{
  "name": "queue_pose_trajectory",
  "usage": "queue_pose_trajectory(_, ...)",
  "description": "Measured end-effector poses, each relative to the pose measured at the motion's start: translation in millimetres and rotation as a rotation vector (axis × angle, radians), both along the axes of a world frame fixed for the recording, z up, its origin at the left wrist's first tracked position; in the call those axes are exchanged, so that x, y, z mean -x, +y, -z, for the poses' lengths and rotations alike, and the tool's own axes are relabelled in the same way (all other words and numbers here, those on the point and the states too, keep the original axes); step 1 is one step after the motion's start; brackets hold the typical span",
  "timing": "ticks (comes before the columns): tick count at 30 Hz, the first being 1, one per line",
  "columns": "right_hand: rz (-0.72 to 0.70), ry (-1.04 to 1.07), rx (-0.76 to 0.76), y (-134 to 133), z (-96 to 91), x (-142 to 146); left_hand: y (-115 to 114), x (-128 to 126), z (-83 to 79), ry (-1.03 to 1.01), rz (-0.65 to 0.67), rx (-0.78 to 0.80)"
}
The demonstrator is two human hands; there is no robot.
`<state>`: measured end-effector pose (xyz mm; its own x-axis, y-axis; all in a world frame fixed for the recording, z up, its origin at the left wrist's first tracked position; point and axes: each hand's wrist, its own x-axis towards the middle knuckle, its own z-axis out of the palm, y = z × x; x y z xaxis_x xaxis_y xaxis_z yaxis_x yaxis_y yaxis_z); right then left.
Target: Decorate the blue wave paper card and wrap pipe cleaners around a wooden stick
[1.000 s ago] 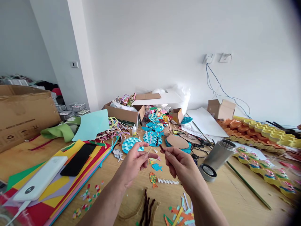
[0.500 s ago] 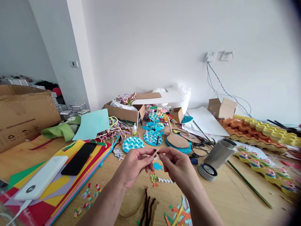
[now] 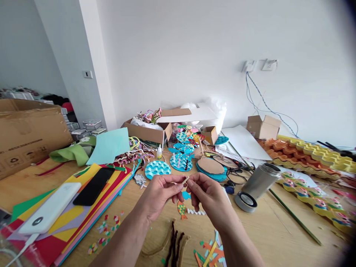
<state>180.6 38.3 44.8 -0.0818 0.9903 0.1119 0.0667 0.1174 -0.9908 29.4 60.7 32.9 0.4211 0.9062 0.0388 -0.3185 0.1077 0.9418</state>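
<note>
Held up over the middle of the table is a small cream-coloured strip (image 3: pixel 185 180), possibly paper. My left hand (image 3: pixel 158 193) pinches it between thumb and forefinger. The thumb and fingertips of my right hand (image 3: pixel 208 192) are closed on its other end. Below and between the hands lie a blue paper fish (image 3: pixel 185 195), partly covered by fingers, a patterned orange-and-green paper fish (image 3: pixel 181 210) and a white zigzag strip (image 3: pixel 195 212). Nearer me are dark brown fuzzy stems (image 3: pixel 174 244) and a pile of cut paper strips (image 3: pixel 213 252).
On the left, a phone (image 3: pixel 94 186) and a white power bank (image 3: pixel 51 208) rest on coloured sheets. A glue bottle (image 3: pixel 159 152) stands behind wavy blue discs (image 3: pixel 157 169). To the right are a steel flask (image 3: pixel 260 181), its lid (image 3: pixel 246 202), a green stick (image 3: pixel 294 217) and egg trays (image 3: pixel 314 157).
My hands stay nearly in place, both still on the strip. The right fingers have shifted slightly and now cover more of the blue fish. The view has moved a little.
</note>
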Motion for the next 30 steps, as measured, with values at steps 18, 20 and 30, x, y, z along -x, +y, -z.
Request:
queue_pose_trajectory(18,-0.032,-0.034,0.013,1.4,2.0,1.1,0.7,-0.4,0.2,-0.009,-0.032,-0.041)
queue_pose_trajectory(20,-0.042,-0.025,0.011,0.7,1.3,1.9,0.1,-0.4,-1.3,-0.013,-0.046,-0.034)
queue_pose_trajectory(30,-0.024,-0.027,0.016,0.5,1.7,3.3,1.5,-3.1,2.9,0.047,-0.197,-0.100)
